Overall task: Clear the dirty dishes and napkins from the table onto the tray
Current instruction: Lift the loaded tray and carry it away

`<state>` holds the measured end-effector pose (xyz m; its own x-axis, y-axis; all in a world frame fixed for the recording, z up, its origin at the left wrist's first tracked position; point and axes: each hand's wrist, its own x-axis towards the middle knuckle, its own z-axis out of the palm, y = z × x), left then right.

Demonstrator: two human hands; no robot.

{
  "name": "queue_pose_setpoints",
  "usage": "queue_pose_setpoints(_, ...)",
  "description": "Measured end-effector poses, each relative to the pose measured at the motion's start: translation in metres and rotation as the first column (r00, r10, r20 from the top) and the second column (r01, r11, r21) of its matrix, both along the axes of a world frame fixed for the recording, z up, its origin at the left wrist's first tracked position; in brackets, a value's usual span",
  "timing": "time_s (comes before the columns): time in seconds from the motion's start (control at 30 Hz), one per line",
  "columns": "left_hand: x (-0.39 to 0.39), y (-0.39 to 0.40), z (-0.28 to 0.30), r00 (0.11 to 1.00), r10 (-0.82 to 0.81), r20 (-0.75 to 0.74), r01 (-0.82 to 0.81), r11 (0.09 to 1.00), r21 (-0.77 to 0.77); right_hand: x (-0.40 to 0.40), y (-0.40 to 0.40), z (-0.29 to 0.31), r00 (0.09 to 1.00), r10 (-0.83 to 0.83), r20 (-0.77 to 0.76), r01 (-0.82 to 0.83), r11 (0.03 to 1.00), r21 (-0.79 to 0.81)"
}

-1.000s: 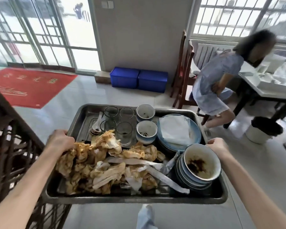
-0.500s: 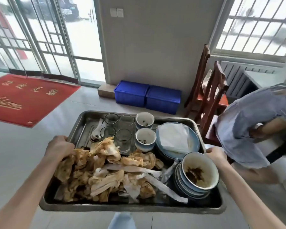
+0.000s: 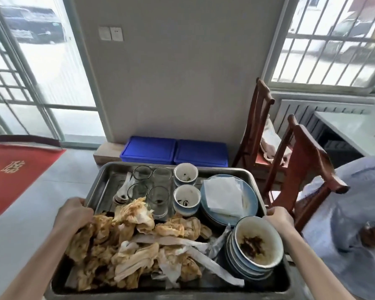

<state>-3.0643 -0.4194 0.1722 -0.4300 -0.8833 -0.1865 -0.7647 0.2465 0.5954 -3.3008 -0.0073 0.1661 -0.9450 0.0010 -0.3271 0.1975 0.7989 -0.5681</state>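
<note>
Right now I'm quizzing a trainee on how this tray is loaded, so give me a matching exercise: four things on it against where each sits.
Things:
1. clear glasses
2. stack of bowls
3. soiled napkins
4. white folded napkin

Places:
A. on the blue plates
B. near right corner, by the right hand
C. far left part of the tray, beside the spoons
D. near left, heaped by the left hand

Pairs: 1-C, 2-B, 3-D, 4-A
</note>
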Motion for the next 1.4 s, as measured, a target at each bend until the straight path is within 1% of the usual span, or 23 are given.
queue_pose_setpoints(0.03,-0.035,-0.02,-0.004,1.0,-0.006,-0.002,0.006,1.0,-0.001,-0.031,-0.015,-0.002,1.0,0.002,-0.001,-0.002,1.0,0.006)
queue_pose_setpoints(0.17,-0.126,-0.066,-0.012,1.0,-0.027,-0.003,0.027,1.0,-0.009,-0.114,-0.051,-0.01,0.999,-0.036,-0.024,0.036,0.999,0.004)
queue_pose_setpoints(0.23,-0.191,-0.097,-0.022,1.0,-0.02,-0.006,0.02,1.0,0.002,-0.177,-0.08,-0.015,0.999,-0.04,-0.02,0.04,0.999,0.011)
queue_pose_setpoints(0.33,-0.273,-0.136,-0.023,0.999,-0.033,0.0,0.033,0.999,0.004,-0.254,-0.114,-0.016,0.997,-0.078,0.004,0.078,0.997,-0.012)
queue_pose_setpoints(0.43,-0.353,-0.17,-0.026,0.999,-0.048,0.025,0.048,0.999,0.008,-0.327,-0.144,-0.018,0.995,-0.089,0.039,0.088,0.996,0.011)
queue_pose_setpoints(0.57,-0.451,-0.209,-0.036,0.998,-0.057,0.013,0.057,0.998,0.003,-0.416,-0.18,-0.023,0.992,-0.118,0.045,0.118,0.993,0.01)
queue_pose_setpoints(0.7,-0.55,-0.253,-0.059,0.996,-0.087,-0.006,0.086,0.996,-0.011,-0.5,-0.219,-0.039,0.986,-0.162,0.041,0.161,0.987,0.023)
queue_pose_setpoints(0.83,-0.649,-0.299,-0.085,0.993,-0.119,0.006,0.119,0.993,-0.013,-0.579,-0.253,-0.062,0.979,-0.199,0.037,0.197,0.979,0.047)
queue_pose_setpoints(1.0,-0.745,-0.331,-0.119,0.992,-0.126,0.019,0.126,0.992,0.002,-0.663,-0.282,-0.089,0.973,-0.227,0.045,0.223,0.972,0.077)
queue_pose_setpoints(1.07,-0.773,-0.339,-0.137,0.991,-0.123,0.052,0.124,0.992,-0.017,-0.693,-0.289,-0.105,0.974,-0.223,0.043,0.219,0.972,0.084)
queue_pose_setpoints(1.2,-0.83,-0.349,-0.186,0.99,-0.133,0.046,0.134,0.991,-0.013,-0.755,-0.303,-0.151,0.977,-0.213,0.032,0.21,0.975,0.079)
queue_pose_setpoints(1.4,-0.902,-0.362,-0.275,0.978,-0.19,0.082,0.191,0.982,-0.005,-0.841,-0.317,-0.255,0.994,-0.102,0.035,0.096,0.984,0.153)
